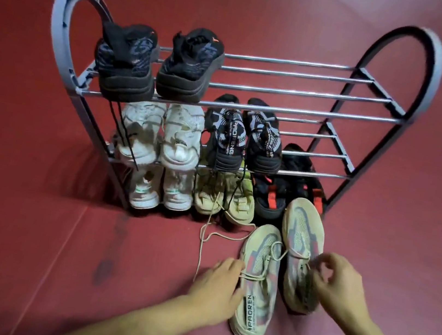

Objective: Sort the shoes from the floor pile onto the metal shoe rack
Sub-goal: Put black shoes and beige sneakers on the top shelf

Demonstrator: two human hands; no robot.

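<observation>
Two beige knit sneakers with grey and red markings lie on the red floor in front of the metal shoe rack (297, 92). The left sneaker (256, 287) points away from me, and my left hand (218, 284) pinches its lace at the shoe's left side. The right sneaker (300, 253) lies tilted beside it, toe near the rack's bottom tier. My right hand (337, 285) pinches this shoe's lace above its tongue. A long loose lace (205, 236) trails across the floor.
The rack holds black shoes (155, 63) on the left of its top tier, white (159, 132) and black-patterned pairs (242, 139) on the middle tier, and white, tan and black-red pairs at the bottom. The top tier's right half shows bare bars.
</observation>
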